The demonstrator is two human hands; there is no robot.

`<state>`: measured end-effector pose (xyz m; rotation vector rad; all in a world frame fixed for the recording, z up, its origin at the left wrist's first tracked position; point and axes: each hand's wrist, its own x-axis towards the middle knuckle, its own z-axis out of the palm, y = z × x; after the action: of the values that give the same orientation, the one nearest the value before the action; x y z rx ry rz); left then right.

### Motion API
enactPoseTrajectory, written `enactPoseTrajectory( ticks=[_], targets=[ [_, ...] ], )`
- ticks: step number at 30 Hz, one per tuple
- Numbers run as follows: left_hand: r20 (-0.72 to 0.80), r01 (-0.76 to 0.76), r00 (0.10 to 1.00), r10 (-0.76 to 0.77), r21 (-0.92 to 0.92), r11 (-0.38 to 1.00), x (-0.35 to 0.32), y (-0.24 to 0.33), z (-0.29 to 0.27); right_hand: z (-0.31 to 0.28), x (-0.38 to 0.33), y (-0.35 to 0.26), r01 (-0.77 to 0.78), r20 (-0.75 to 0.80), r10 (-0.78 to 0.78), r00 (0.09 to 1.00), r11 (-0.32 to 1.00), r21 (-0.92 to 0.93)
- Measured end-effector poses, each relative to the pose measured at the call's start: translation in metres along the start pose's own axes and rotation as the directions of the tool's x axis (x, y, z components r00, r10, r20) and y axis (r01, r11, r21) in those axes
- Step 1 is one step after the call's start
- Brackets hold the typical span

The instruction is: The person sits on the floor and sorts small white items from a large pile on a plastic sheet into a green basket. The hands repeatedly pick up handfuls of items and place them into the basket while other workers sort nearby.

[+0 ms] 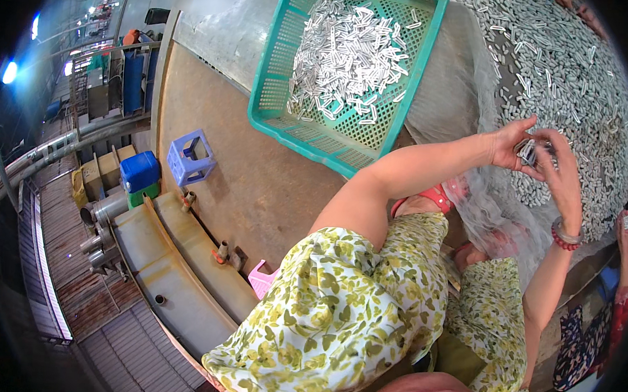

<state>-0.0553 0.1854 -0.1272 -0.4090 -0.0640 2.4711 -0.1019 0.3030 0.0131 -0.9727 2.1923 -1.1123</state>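
Note:
Over the near edge of a wide pile of small oblong silvery metal loops [568,89], my two hands meet. My left hand [508,146] is closed round a small bunch of metal loops [524,150]. Beside it my right hand [562,173] curls its fingers in, with more of these pieces showing in its grasp. A red bead bracelet [566,239] circles my right wrist. At the upper middle stands a green plastic basket [258,101] with perforated sides, and a heap of similar loops [350,56] lies inside it.
Clear plastic sheeting [487,84] borders the pile. Another person's hand [586,15] is at its far edge, another's arm [624,248] at the right. On the left are a blue-violet stool [191,157], a pink stool [261,279], a blue container [139,171] and metal tanks [174,288].

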Motion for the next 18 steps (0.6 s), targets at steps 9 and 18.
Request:
enactPoseTrajectory(
  ticks=[9, 18],
  targets=[
    [0.227, -0.27, 0.938, 0.261, 0.006, 0.963, -0.075, 0.09, 0.082, -0.056, -0.036, 0.081, -0.268, -0.318, 0.295, 0.901, 0.955, 0.128],
    [0.007, 0.212, 0.195, 0.981, 0.976, -0.049, -0.269, 0.121, 0.088, -0.046, -0.044, 0.116, -0.287, -0.144, 0.272, 0.952, 0.952, -0.101]
  ],
)
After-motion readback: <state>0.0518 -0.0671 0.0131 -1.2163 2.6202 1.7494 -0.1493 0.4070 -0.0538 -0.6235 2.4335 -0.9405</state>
